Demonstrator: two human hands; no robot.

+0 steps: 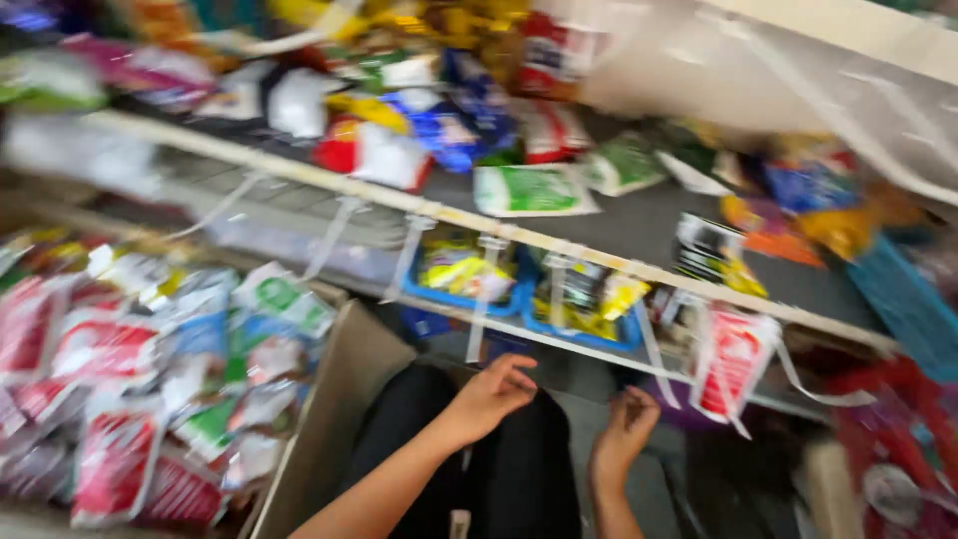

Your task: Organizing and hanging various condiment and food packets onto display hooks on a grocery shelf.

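Observation:
The picture is blurred by motion. My left hand (491, 394) hangs over a black bag or garment (519, 469) in front of me, fingers slightly apart, holding nothing I can make out. My right hand (627, 427) is just to its right, fingers curled, near the lower edge of a shelf; whether it pinches anything is unclear. A red and white packet (736, 361) hangs from the shelf edge just right of it.
A shelf rack (599, 255) holds many coloured packets, with white strips hanging from its front rail and blue trays (469, 294) beneath. A cardboard box (344, 399) at left is full of red, white and green packets. A red basket (898, 439) is at right.

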